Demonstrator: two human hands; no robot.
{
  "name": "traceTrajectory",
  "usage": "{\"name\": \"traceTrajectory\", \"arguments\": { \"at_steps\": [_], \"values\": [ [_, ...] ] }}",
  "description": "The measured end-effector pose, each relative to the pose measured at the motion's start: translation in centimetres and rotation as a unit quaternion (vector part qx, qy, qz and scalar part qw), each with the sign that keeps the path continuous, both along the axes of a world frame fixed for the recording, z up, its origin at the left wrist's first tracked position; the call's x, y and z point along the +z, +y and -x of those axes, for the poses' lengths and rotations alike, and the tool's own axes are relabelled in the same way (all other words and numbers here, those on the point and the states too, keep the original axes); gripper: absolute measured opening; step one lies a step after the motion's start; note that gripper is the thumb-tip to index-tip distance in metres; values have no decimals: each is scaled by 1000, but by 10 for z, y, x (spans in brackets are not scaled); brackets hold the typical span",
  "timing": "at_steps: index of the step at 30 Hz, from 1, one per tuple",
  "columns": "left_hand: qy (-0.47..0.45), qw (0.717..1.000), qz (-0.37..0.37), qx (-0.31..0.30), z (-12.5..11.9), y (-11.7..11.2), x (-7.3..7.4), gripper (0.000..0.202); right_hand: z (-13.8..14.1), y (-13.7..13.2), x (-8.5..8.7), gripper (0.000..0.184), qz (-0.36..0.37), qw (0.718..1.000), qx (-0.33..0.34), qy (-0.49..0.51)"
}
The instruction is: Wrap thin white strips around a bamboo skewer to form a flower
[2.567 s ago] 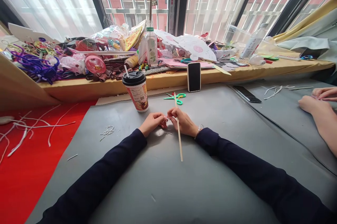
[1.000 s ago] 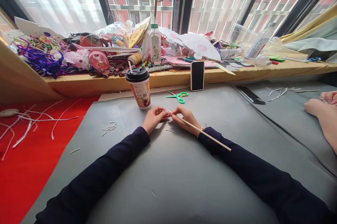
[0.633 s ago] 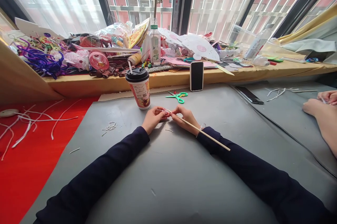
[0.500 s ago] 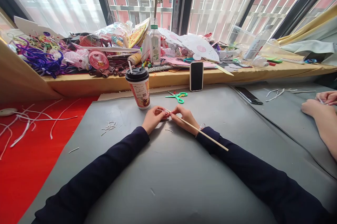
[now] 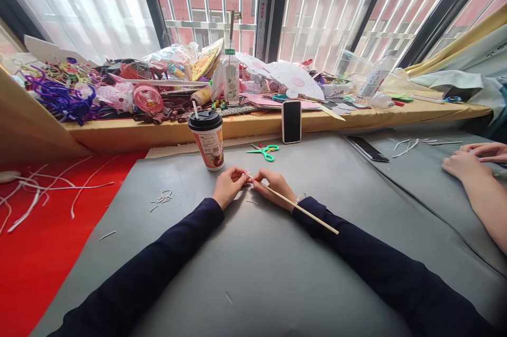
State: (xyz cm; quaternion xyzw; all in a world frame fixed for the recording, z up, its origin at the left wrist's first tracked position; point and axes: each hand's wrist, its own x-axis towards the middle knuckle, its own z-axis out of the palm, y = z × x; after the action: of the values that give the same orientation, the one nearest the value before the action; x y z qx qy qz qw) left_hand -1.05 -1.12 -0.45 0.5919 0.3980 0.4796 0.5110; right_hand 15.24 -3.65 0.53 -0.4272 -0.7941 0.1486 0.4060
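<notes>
Both hands meet over the grey table, thumbs and fingertips pinched close together. My right hand [image 5: 275,185] is closed on a thin pale wooden stick [image 5: 312,214], which slants back over the wrist and dark sleeve. At the stick's far tip, my left hand [image 5: 229,188] is closed in a pinch; a tiny whitish bit shows there, too small to name. A short piece of white cord [image 5: 252,202] lies on the table just below the fingers. Beyond the hands are green-handled scissors [image 5: 269,153], and a lidded paper cup [image 5: 208,144] with a straw stands behind my left hand.
Short cord clippings [image 5: 161,197] lie left; longer white cords [image 5: 59,184] cross a red surface [image 5: 35,268]. A phone [image 5: 292,122] stands against the cluttered ledge [image 5: 253,124]. Another phone [image 5: 367,148] and a dark cable [image 5: 428,204] lie right, near another person's hands [image 5: 471,162].
The view has shifted slightly, so the scene sits a little lower and further left. My hands keep nearly the same pinch on the stick. The other person's hands have changed position.
</notes>
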Motion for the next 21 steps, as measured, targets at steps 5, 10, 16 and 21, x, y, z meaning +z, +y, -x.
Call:
{"name": "traceTrajectory", "arguments": {
  "at_steps": [5,10,16,21],
  "values": [
    [-14,1000,16,-17,0,0,1,25,0,-2,3,16,-23,999,-23,2],
    [-25,999,33,-15,0,2,-1,29,0,-1,4,15,-55,998,2,-16],
    [2,1000,10,-9,1,0,0,30,-1,5,-1,10,-106,994,15,-14],
    [48,999,-25,-6,0,0,-2,24,-3,6,-1,11,-116,992,45,-36]
  ]
}}
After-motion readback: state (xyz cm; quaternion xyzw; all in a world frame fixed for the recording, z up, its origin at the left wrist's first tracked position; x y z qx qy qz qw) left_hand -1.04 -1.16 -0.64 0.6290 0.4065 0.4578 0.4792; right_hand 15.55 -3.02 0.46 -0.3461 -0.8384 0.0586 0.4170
